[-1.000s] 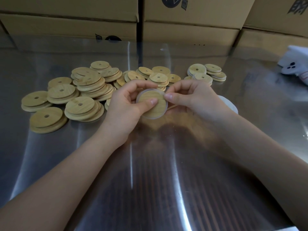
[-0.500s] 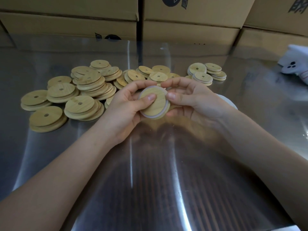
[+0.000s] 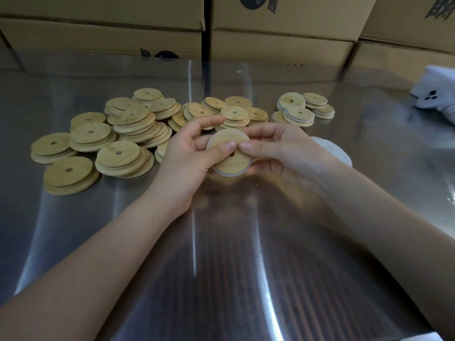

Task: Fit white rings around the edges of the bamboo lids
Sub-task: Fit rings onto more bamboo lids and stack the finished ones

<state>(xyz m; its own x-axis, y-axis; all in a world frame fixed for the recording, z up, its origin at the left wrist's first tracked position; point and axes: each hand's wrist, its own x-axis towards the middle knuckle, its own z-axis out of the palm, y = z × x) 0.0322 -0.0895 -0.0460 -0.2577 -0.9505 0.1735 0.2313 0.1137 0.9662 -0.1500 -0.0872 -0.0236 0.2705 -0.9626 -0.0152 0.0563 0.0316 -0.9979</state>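
Bamboo lid (image 3: 236, 166): left grip (image 3: 189, 156), right grip (image 3: 283, 148)

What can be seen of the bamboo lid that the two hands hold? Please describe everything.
The bamboo lid is a flat round disc of pale wood with a visible grain and a small hole near its middle, partly hidden by a thumb. A white ring shows along its lower edge. It is held above the steel table, tilted toward the camera. The left hand and right hand grip it, thumbs on its face, fingers behind.
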